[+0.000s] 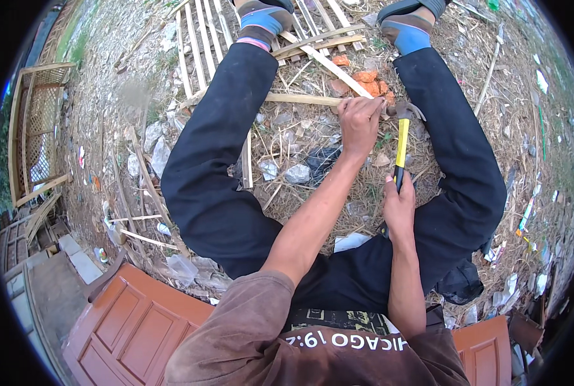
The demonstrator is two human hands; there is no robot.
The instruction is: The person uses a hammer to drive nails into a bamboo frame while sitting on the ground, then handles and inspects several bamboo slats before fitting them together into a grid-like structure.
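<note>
My right hand (399,206) is closed round the black grip of a claw hammer (402,143) with a yellow shaft. The hammer's metal head is at the far end, just right of my left fingertips. My left hand (361,125) is closed on the end of a thin wooden strip (303,98) that runs off to the left. A second, paler strip (335,67) slants down to meet my fingers from the upper left. Whether a nail sits between my fingertips is too small to tell. Broken orange brick pieces (369,82) lie just beyond this hand.
Slatted wooden frames (200,45) lie on the ground beyond my knees. Stones (298,173), dry grass and litter cover the soil between my legs. A reddish-brown panelled door (139,315) lies beneath and behind me. At far left stands a wooden lattice frame (42,135).
</note>
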